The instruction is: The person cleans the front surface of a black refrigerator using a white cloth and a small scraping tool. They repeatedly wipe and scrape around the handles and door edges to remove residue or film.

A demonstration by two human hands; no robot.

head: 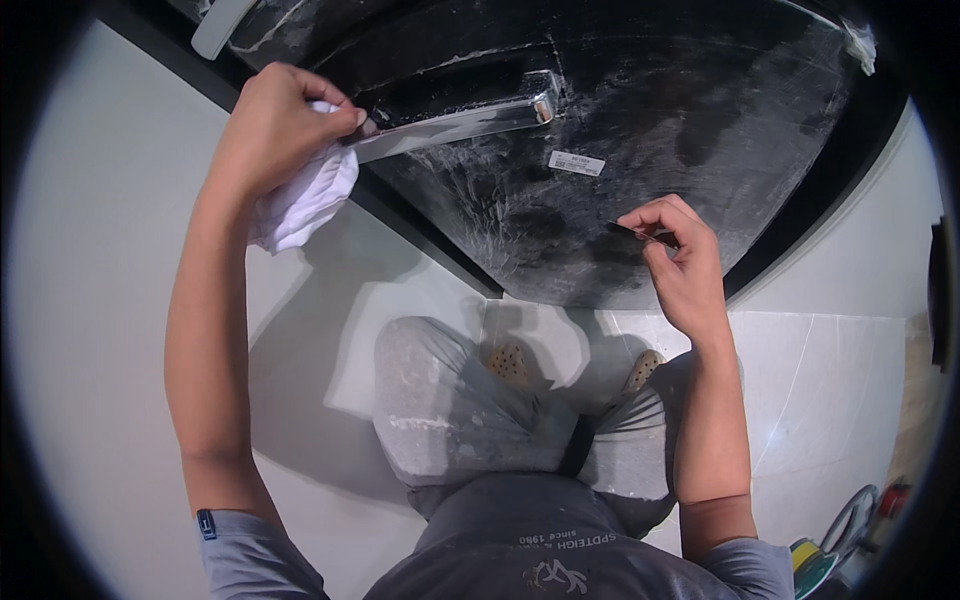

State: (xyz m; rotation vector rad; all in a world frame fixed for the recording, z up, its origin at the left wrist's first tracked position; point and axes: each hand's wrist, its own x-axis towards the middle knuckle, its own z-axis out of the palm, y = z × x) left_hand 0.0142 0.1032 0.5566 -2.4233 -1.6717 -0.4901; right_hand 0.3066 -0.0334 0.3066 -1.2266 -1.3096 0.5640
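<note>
My left hand (289,127) pinches a white cloth (311,196), its fingertips at the left end of a shiny metal door handle (465,126). The cloth hangs below the fingers. The handle is mounted on a dark door (660,97) marked with whitish smears and scratches. Off to the right, my right hand (679,259) holds a small thin blade (636,231) between thumb and fingers, close to the door's surface. A white printed label (577,163) is stuck on the door between the handle and my right hand.
A pale wall (112,225) runs along the left, beside the black door frame (427,232). Below the door is a light tiled floor (795,382). At the lower right lie a green and yellow reel (811,566) and a red object (894,499). Whitish film (861,49) clings at the upper right.
</note>
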